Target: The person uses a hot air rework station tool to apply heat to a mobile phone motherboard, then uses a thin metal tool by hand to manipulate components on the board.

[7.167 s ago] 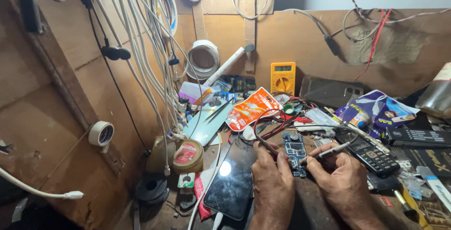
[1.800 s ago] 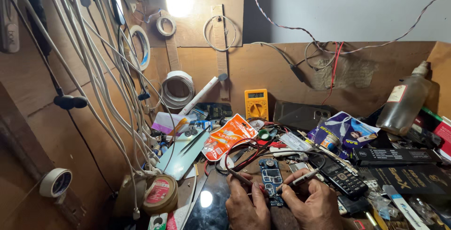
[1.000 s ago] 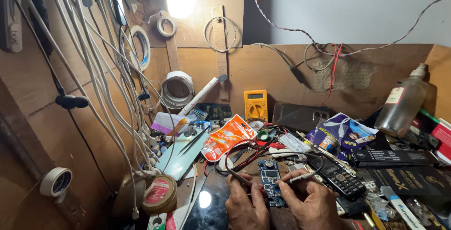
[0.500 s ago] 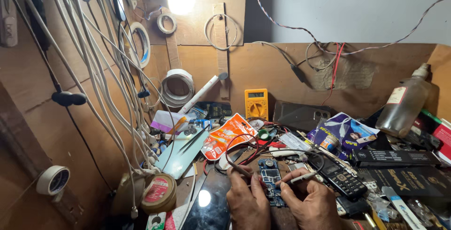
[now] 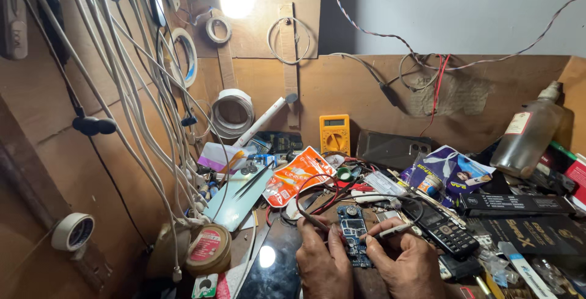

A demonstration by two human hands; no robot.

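The left hand point(image 5: 322, 261) is pinching a thin dark probe point(image 5: 312, 221), the right hand point(image 5: 400, 262) a slim grey probe point(image 5: 390, 230), both touching the small blue circuit board point(image 5: 353, 233) lying between them on the cluttered tabletop point(image 5: 366, 280); seemingly mid-probing, needing steady tips.

A yellow multimeter point(image 5: 334, 133) stands against the back board, with an orange packet point(image 5: 297, 175) lying just in front. A clear bottle point(image 5: 528, 131) leans at the right. White cables point(image 5: 131, 91) hang down the left wall beside tape rolls point(image 5: 232, 113). A keypad phone point(image 5: 444, 229) lies on the cluttered tabletop point(image 5: 259, 247).
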